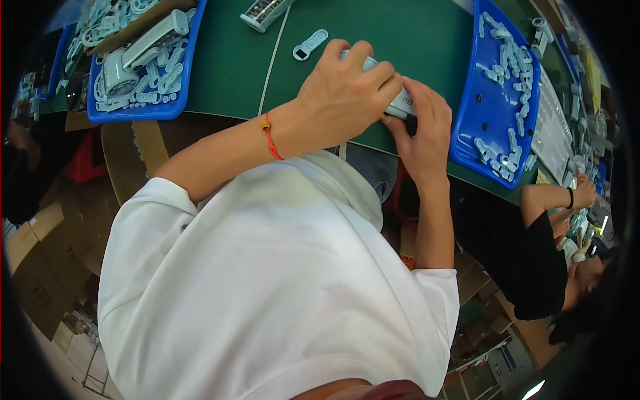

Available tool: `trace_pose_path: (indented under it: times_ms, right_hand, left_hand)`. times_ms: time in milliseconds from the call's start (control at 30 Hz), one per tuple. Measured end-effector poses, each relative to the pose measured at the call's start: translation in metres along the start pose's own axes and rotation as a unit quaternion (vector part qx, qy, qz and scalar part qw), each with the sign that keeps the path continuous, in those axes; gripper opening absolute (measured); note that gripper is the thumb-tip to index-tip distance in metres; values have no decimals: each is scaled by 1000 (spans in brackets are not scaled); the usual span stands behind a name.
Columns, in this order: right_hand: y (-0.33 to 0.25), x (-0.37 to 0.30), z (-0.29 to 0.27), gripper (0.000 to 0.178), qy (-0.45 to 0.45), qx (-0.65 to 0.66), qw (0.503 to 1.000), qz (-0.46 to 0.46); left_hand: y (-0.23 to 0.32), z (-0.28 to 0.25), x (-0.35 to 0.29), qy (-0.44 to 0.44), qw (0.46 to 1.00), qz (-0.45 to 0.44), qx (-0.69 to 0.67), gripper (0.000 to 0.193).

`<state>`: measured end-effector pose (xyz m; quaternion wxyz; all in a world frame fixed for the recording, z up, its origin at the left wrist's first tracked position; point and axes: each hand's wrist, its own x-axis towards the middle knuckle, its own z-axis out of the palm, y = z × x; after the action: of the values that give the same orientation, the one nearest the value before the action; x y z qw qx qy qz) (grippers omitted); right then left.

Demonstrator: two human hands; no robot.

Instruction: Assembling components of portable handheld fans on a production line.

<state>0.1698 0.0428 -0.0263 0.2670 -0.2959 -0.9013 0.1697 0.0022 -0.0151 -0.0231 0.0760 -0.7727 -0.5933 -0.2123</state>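
Note:
Both hands hold a white plastic casing (402, 105) with small dark print, close in front of my body above the table's near edge. My left hand (353, 83) is wrapped over its top and left part, covering most of it. The thumb and fingers of my right hand (427, 123) grip its right end. Beyond my left hand lies a pale button strip (311, 45) with round keys and a dark window. Farther off, at the top edge, a white housing (264, 15) shows electronic parts inside.
A blue bin (189, 63) at the left is heaped with pale plastic parts and white housings. To the right, another blue bin (475, 120) holds scattered small pale parts. The green table (227, 60) spans between them. A co-worker in a black shirt (523, 257) works at the far right.

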Motion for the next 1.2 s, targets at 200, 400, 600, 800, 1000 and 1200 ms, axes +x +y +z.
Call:
trace_pose_path:
  times_ms: [200, 400, 600, 800, 1000, 1200]
  right_hand:
    - [-12, -2, -14, 50, -33, 119, 987, 106]
    - [-35, 1, -8, 59, 17, 514, 827, 229]
    - [-4, 18, -104, 21, 20, -90, 972, 216]
    - [40, -20, -102, 24, -167, -105, 930, 312]
    - [32, -4, -87, 19, -145, -140, 960, 194]
    - [43, 1, -90, 23, -195, -162, 952, 172]
  left_hand:
    - [-7, -27, -2, 222, 947, -104, -209, 54]
    - [12, -9, -10, 19, 571, -252, -781, 78]
    - [-9, -28, 36, 16, 579, -342, -739, 48]
    - [-71, -22, 178, -7, 803, -298, -516, 64]
    - [-180, 86, 294, 52, 886, -365, -281, 53]
    - [-241, 67, 287, 11, 940, -340, 12, 53]
